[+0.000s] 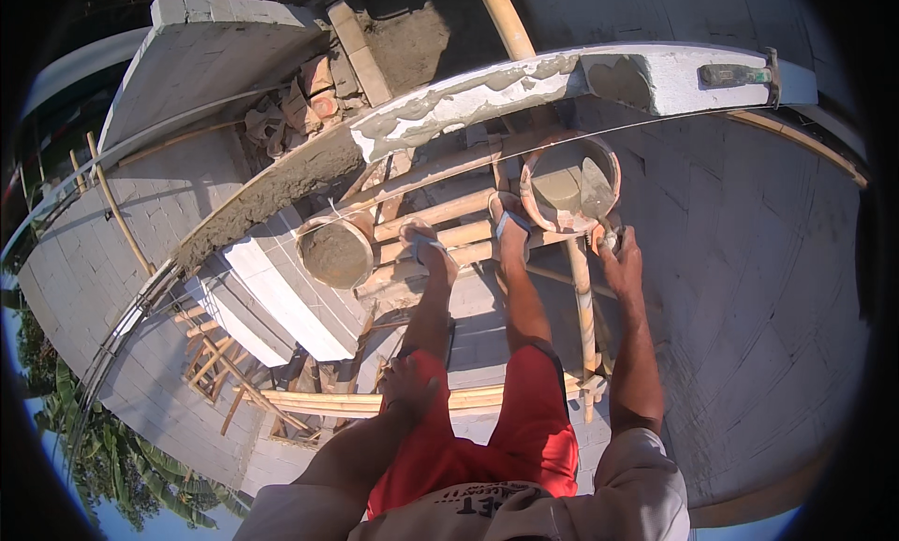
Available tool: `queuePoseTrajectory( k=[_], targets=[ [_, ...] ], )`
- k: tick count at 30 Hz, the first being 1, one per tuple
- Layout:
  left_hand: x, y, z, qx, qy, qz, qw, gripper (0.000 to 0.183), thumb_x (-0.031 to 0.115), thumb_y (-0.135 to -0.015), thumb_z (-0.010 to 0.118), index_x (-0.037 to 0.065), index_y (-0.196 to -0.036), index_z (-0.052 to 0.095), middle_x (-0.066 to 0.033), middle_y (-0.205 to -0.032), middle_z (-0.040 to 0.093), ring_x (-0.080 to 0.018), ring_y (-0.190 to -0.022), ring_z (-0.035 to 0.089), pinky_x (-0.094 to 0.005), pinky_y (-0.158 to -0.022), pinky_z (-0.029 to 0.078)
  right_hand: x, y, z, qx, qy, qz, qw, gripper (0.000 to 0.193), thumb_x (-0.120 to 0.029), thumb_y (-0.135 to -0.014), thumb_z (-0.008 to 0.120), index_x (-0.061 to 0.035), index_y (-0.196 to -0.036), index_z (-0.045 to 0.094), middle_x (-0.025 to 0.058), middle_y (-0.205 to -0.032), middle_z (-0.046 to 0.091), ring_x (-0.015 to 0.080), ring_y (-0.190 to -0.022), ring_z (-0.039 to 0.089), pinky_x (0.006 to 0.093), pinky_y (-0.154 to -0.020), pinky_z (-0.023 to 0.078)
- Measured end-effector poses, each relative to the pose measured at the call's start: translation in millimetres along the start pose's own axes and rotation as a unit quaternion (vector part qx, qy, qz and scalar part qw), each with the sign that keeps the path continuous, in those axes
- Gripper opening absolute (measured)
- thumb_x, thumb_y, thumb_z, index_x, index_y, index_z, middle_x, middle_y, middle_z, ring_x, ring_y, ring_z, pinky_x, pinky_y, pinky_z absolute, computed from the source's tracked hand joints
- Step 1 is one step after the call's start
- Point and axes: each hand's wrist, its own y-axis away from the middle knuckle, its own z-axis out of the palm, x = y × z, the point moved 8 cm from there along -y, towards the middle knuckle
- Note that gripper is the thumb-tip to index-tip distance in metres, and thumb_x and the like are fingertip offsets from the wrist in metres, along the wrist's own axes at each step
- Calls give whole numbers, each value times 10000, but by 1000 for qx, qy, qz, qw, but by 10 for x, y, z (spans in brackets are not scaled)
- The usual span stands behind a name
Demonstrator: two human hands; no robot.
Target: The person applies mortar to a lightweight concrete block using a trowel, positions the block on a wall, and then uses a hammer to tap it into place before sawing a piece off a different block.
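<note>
My right hand (pixel 620 260) is closed round the handle of a trowel (pixel 596 190). The trowel's blade dips into a bucket (pixel 552 223) of grey mortar (pixel 559 189), near the bucket's right side. My left hand (pixel 408 387) rests on my left thigh, fingers loosely spread and nothing in them. A second bucket (pixel 363 251), also with mortar inside, stands to the left of my feet. Beyond the buckets runs a wall of white blocks (pixel 670 78), its near face smeared with mortar (pixel 478 101). Bare mortar (pixel 281 190) coats the wall's lower top at the left.
I stand in sandals on bamboo poles (pixel 440 209) of a scaffold. A hammer (pixel 740 75) lies on the wall's right end. White blocks (pixel 290 298) are stacked at the left, and a taut string (pixel 655 123) runs along the wall. Crumpled bags (pixel 300 106) lie behind it.
</note>
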Motion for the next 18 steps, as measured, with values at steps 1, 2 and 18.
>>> queuePoseTrajectory(
  k=[1, 2, 18],
  targets=[
    [-22, 26, 21, 9, -2, -6, 1000, 852, 560, -860, 601, 31, -1479, 348, -263, -1439, 394, -428, -1288, 444, -560, -1052, 378, -49, 61, 106, 9, -2, -15, 1000, 461, -253, -885, 677, 27, -1213, 512, 256, -943, 676, 463, -885, 649, 463, -795, 498],
    [-46, 27, 48, 21, -2, -13, 1000, 842, 563, -861, 596, 33, -1471, 358, -260, -1426, 402, -425, -1281, 448, -561, -1047, 380, -179, 102, 198, 28, -12, -38, 999, 461, -230, -891, 660, 6, -1228, 451, 267, -1002, 662, 477, -951, 642, 490, -810, 498],
    [-429, -295, 515, 157, 520, -25, 839, 584, 448, -917, 577, 12, -1304, 533, -278, -1141, 617, -415, -1058, 623, -486, -942, 485, -248, -246, 699, -123, 261, -126, 949, 555, -340, -862, 680, 23, -1248, 516, 320, -1043, 669, 500, -998, 635, 559, -834, 493]
  ],
)
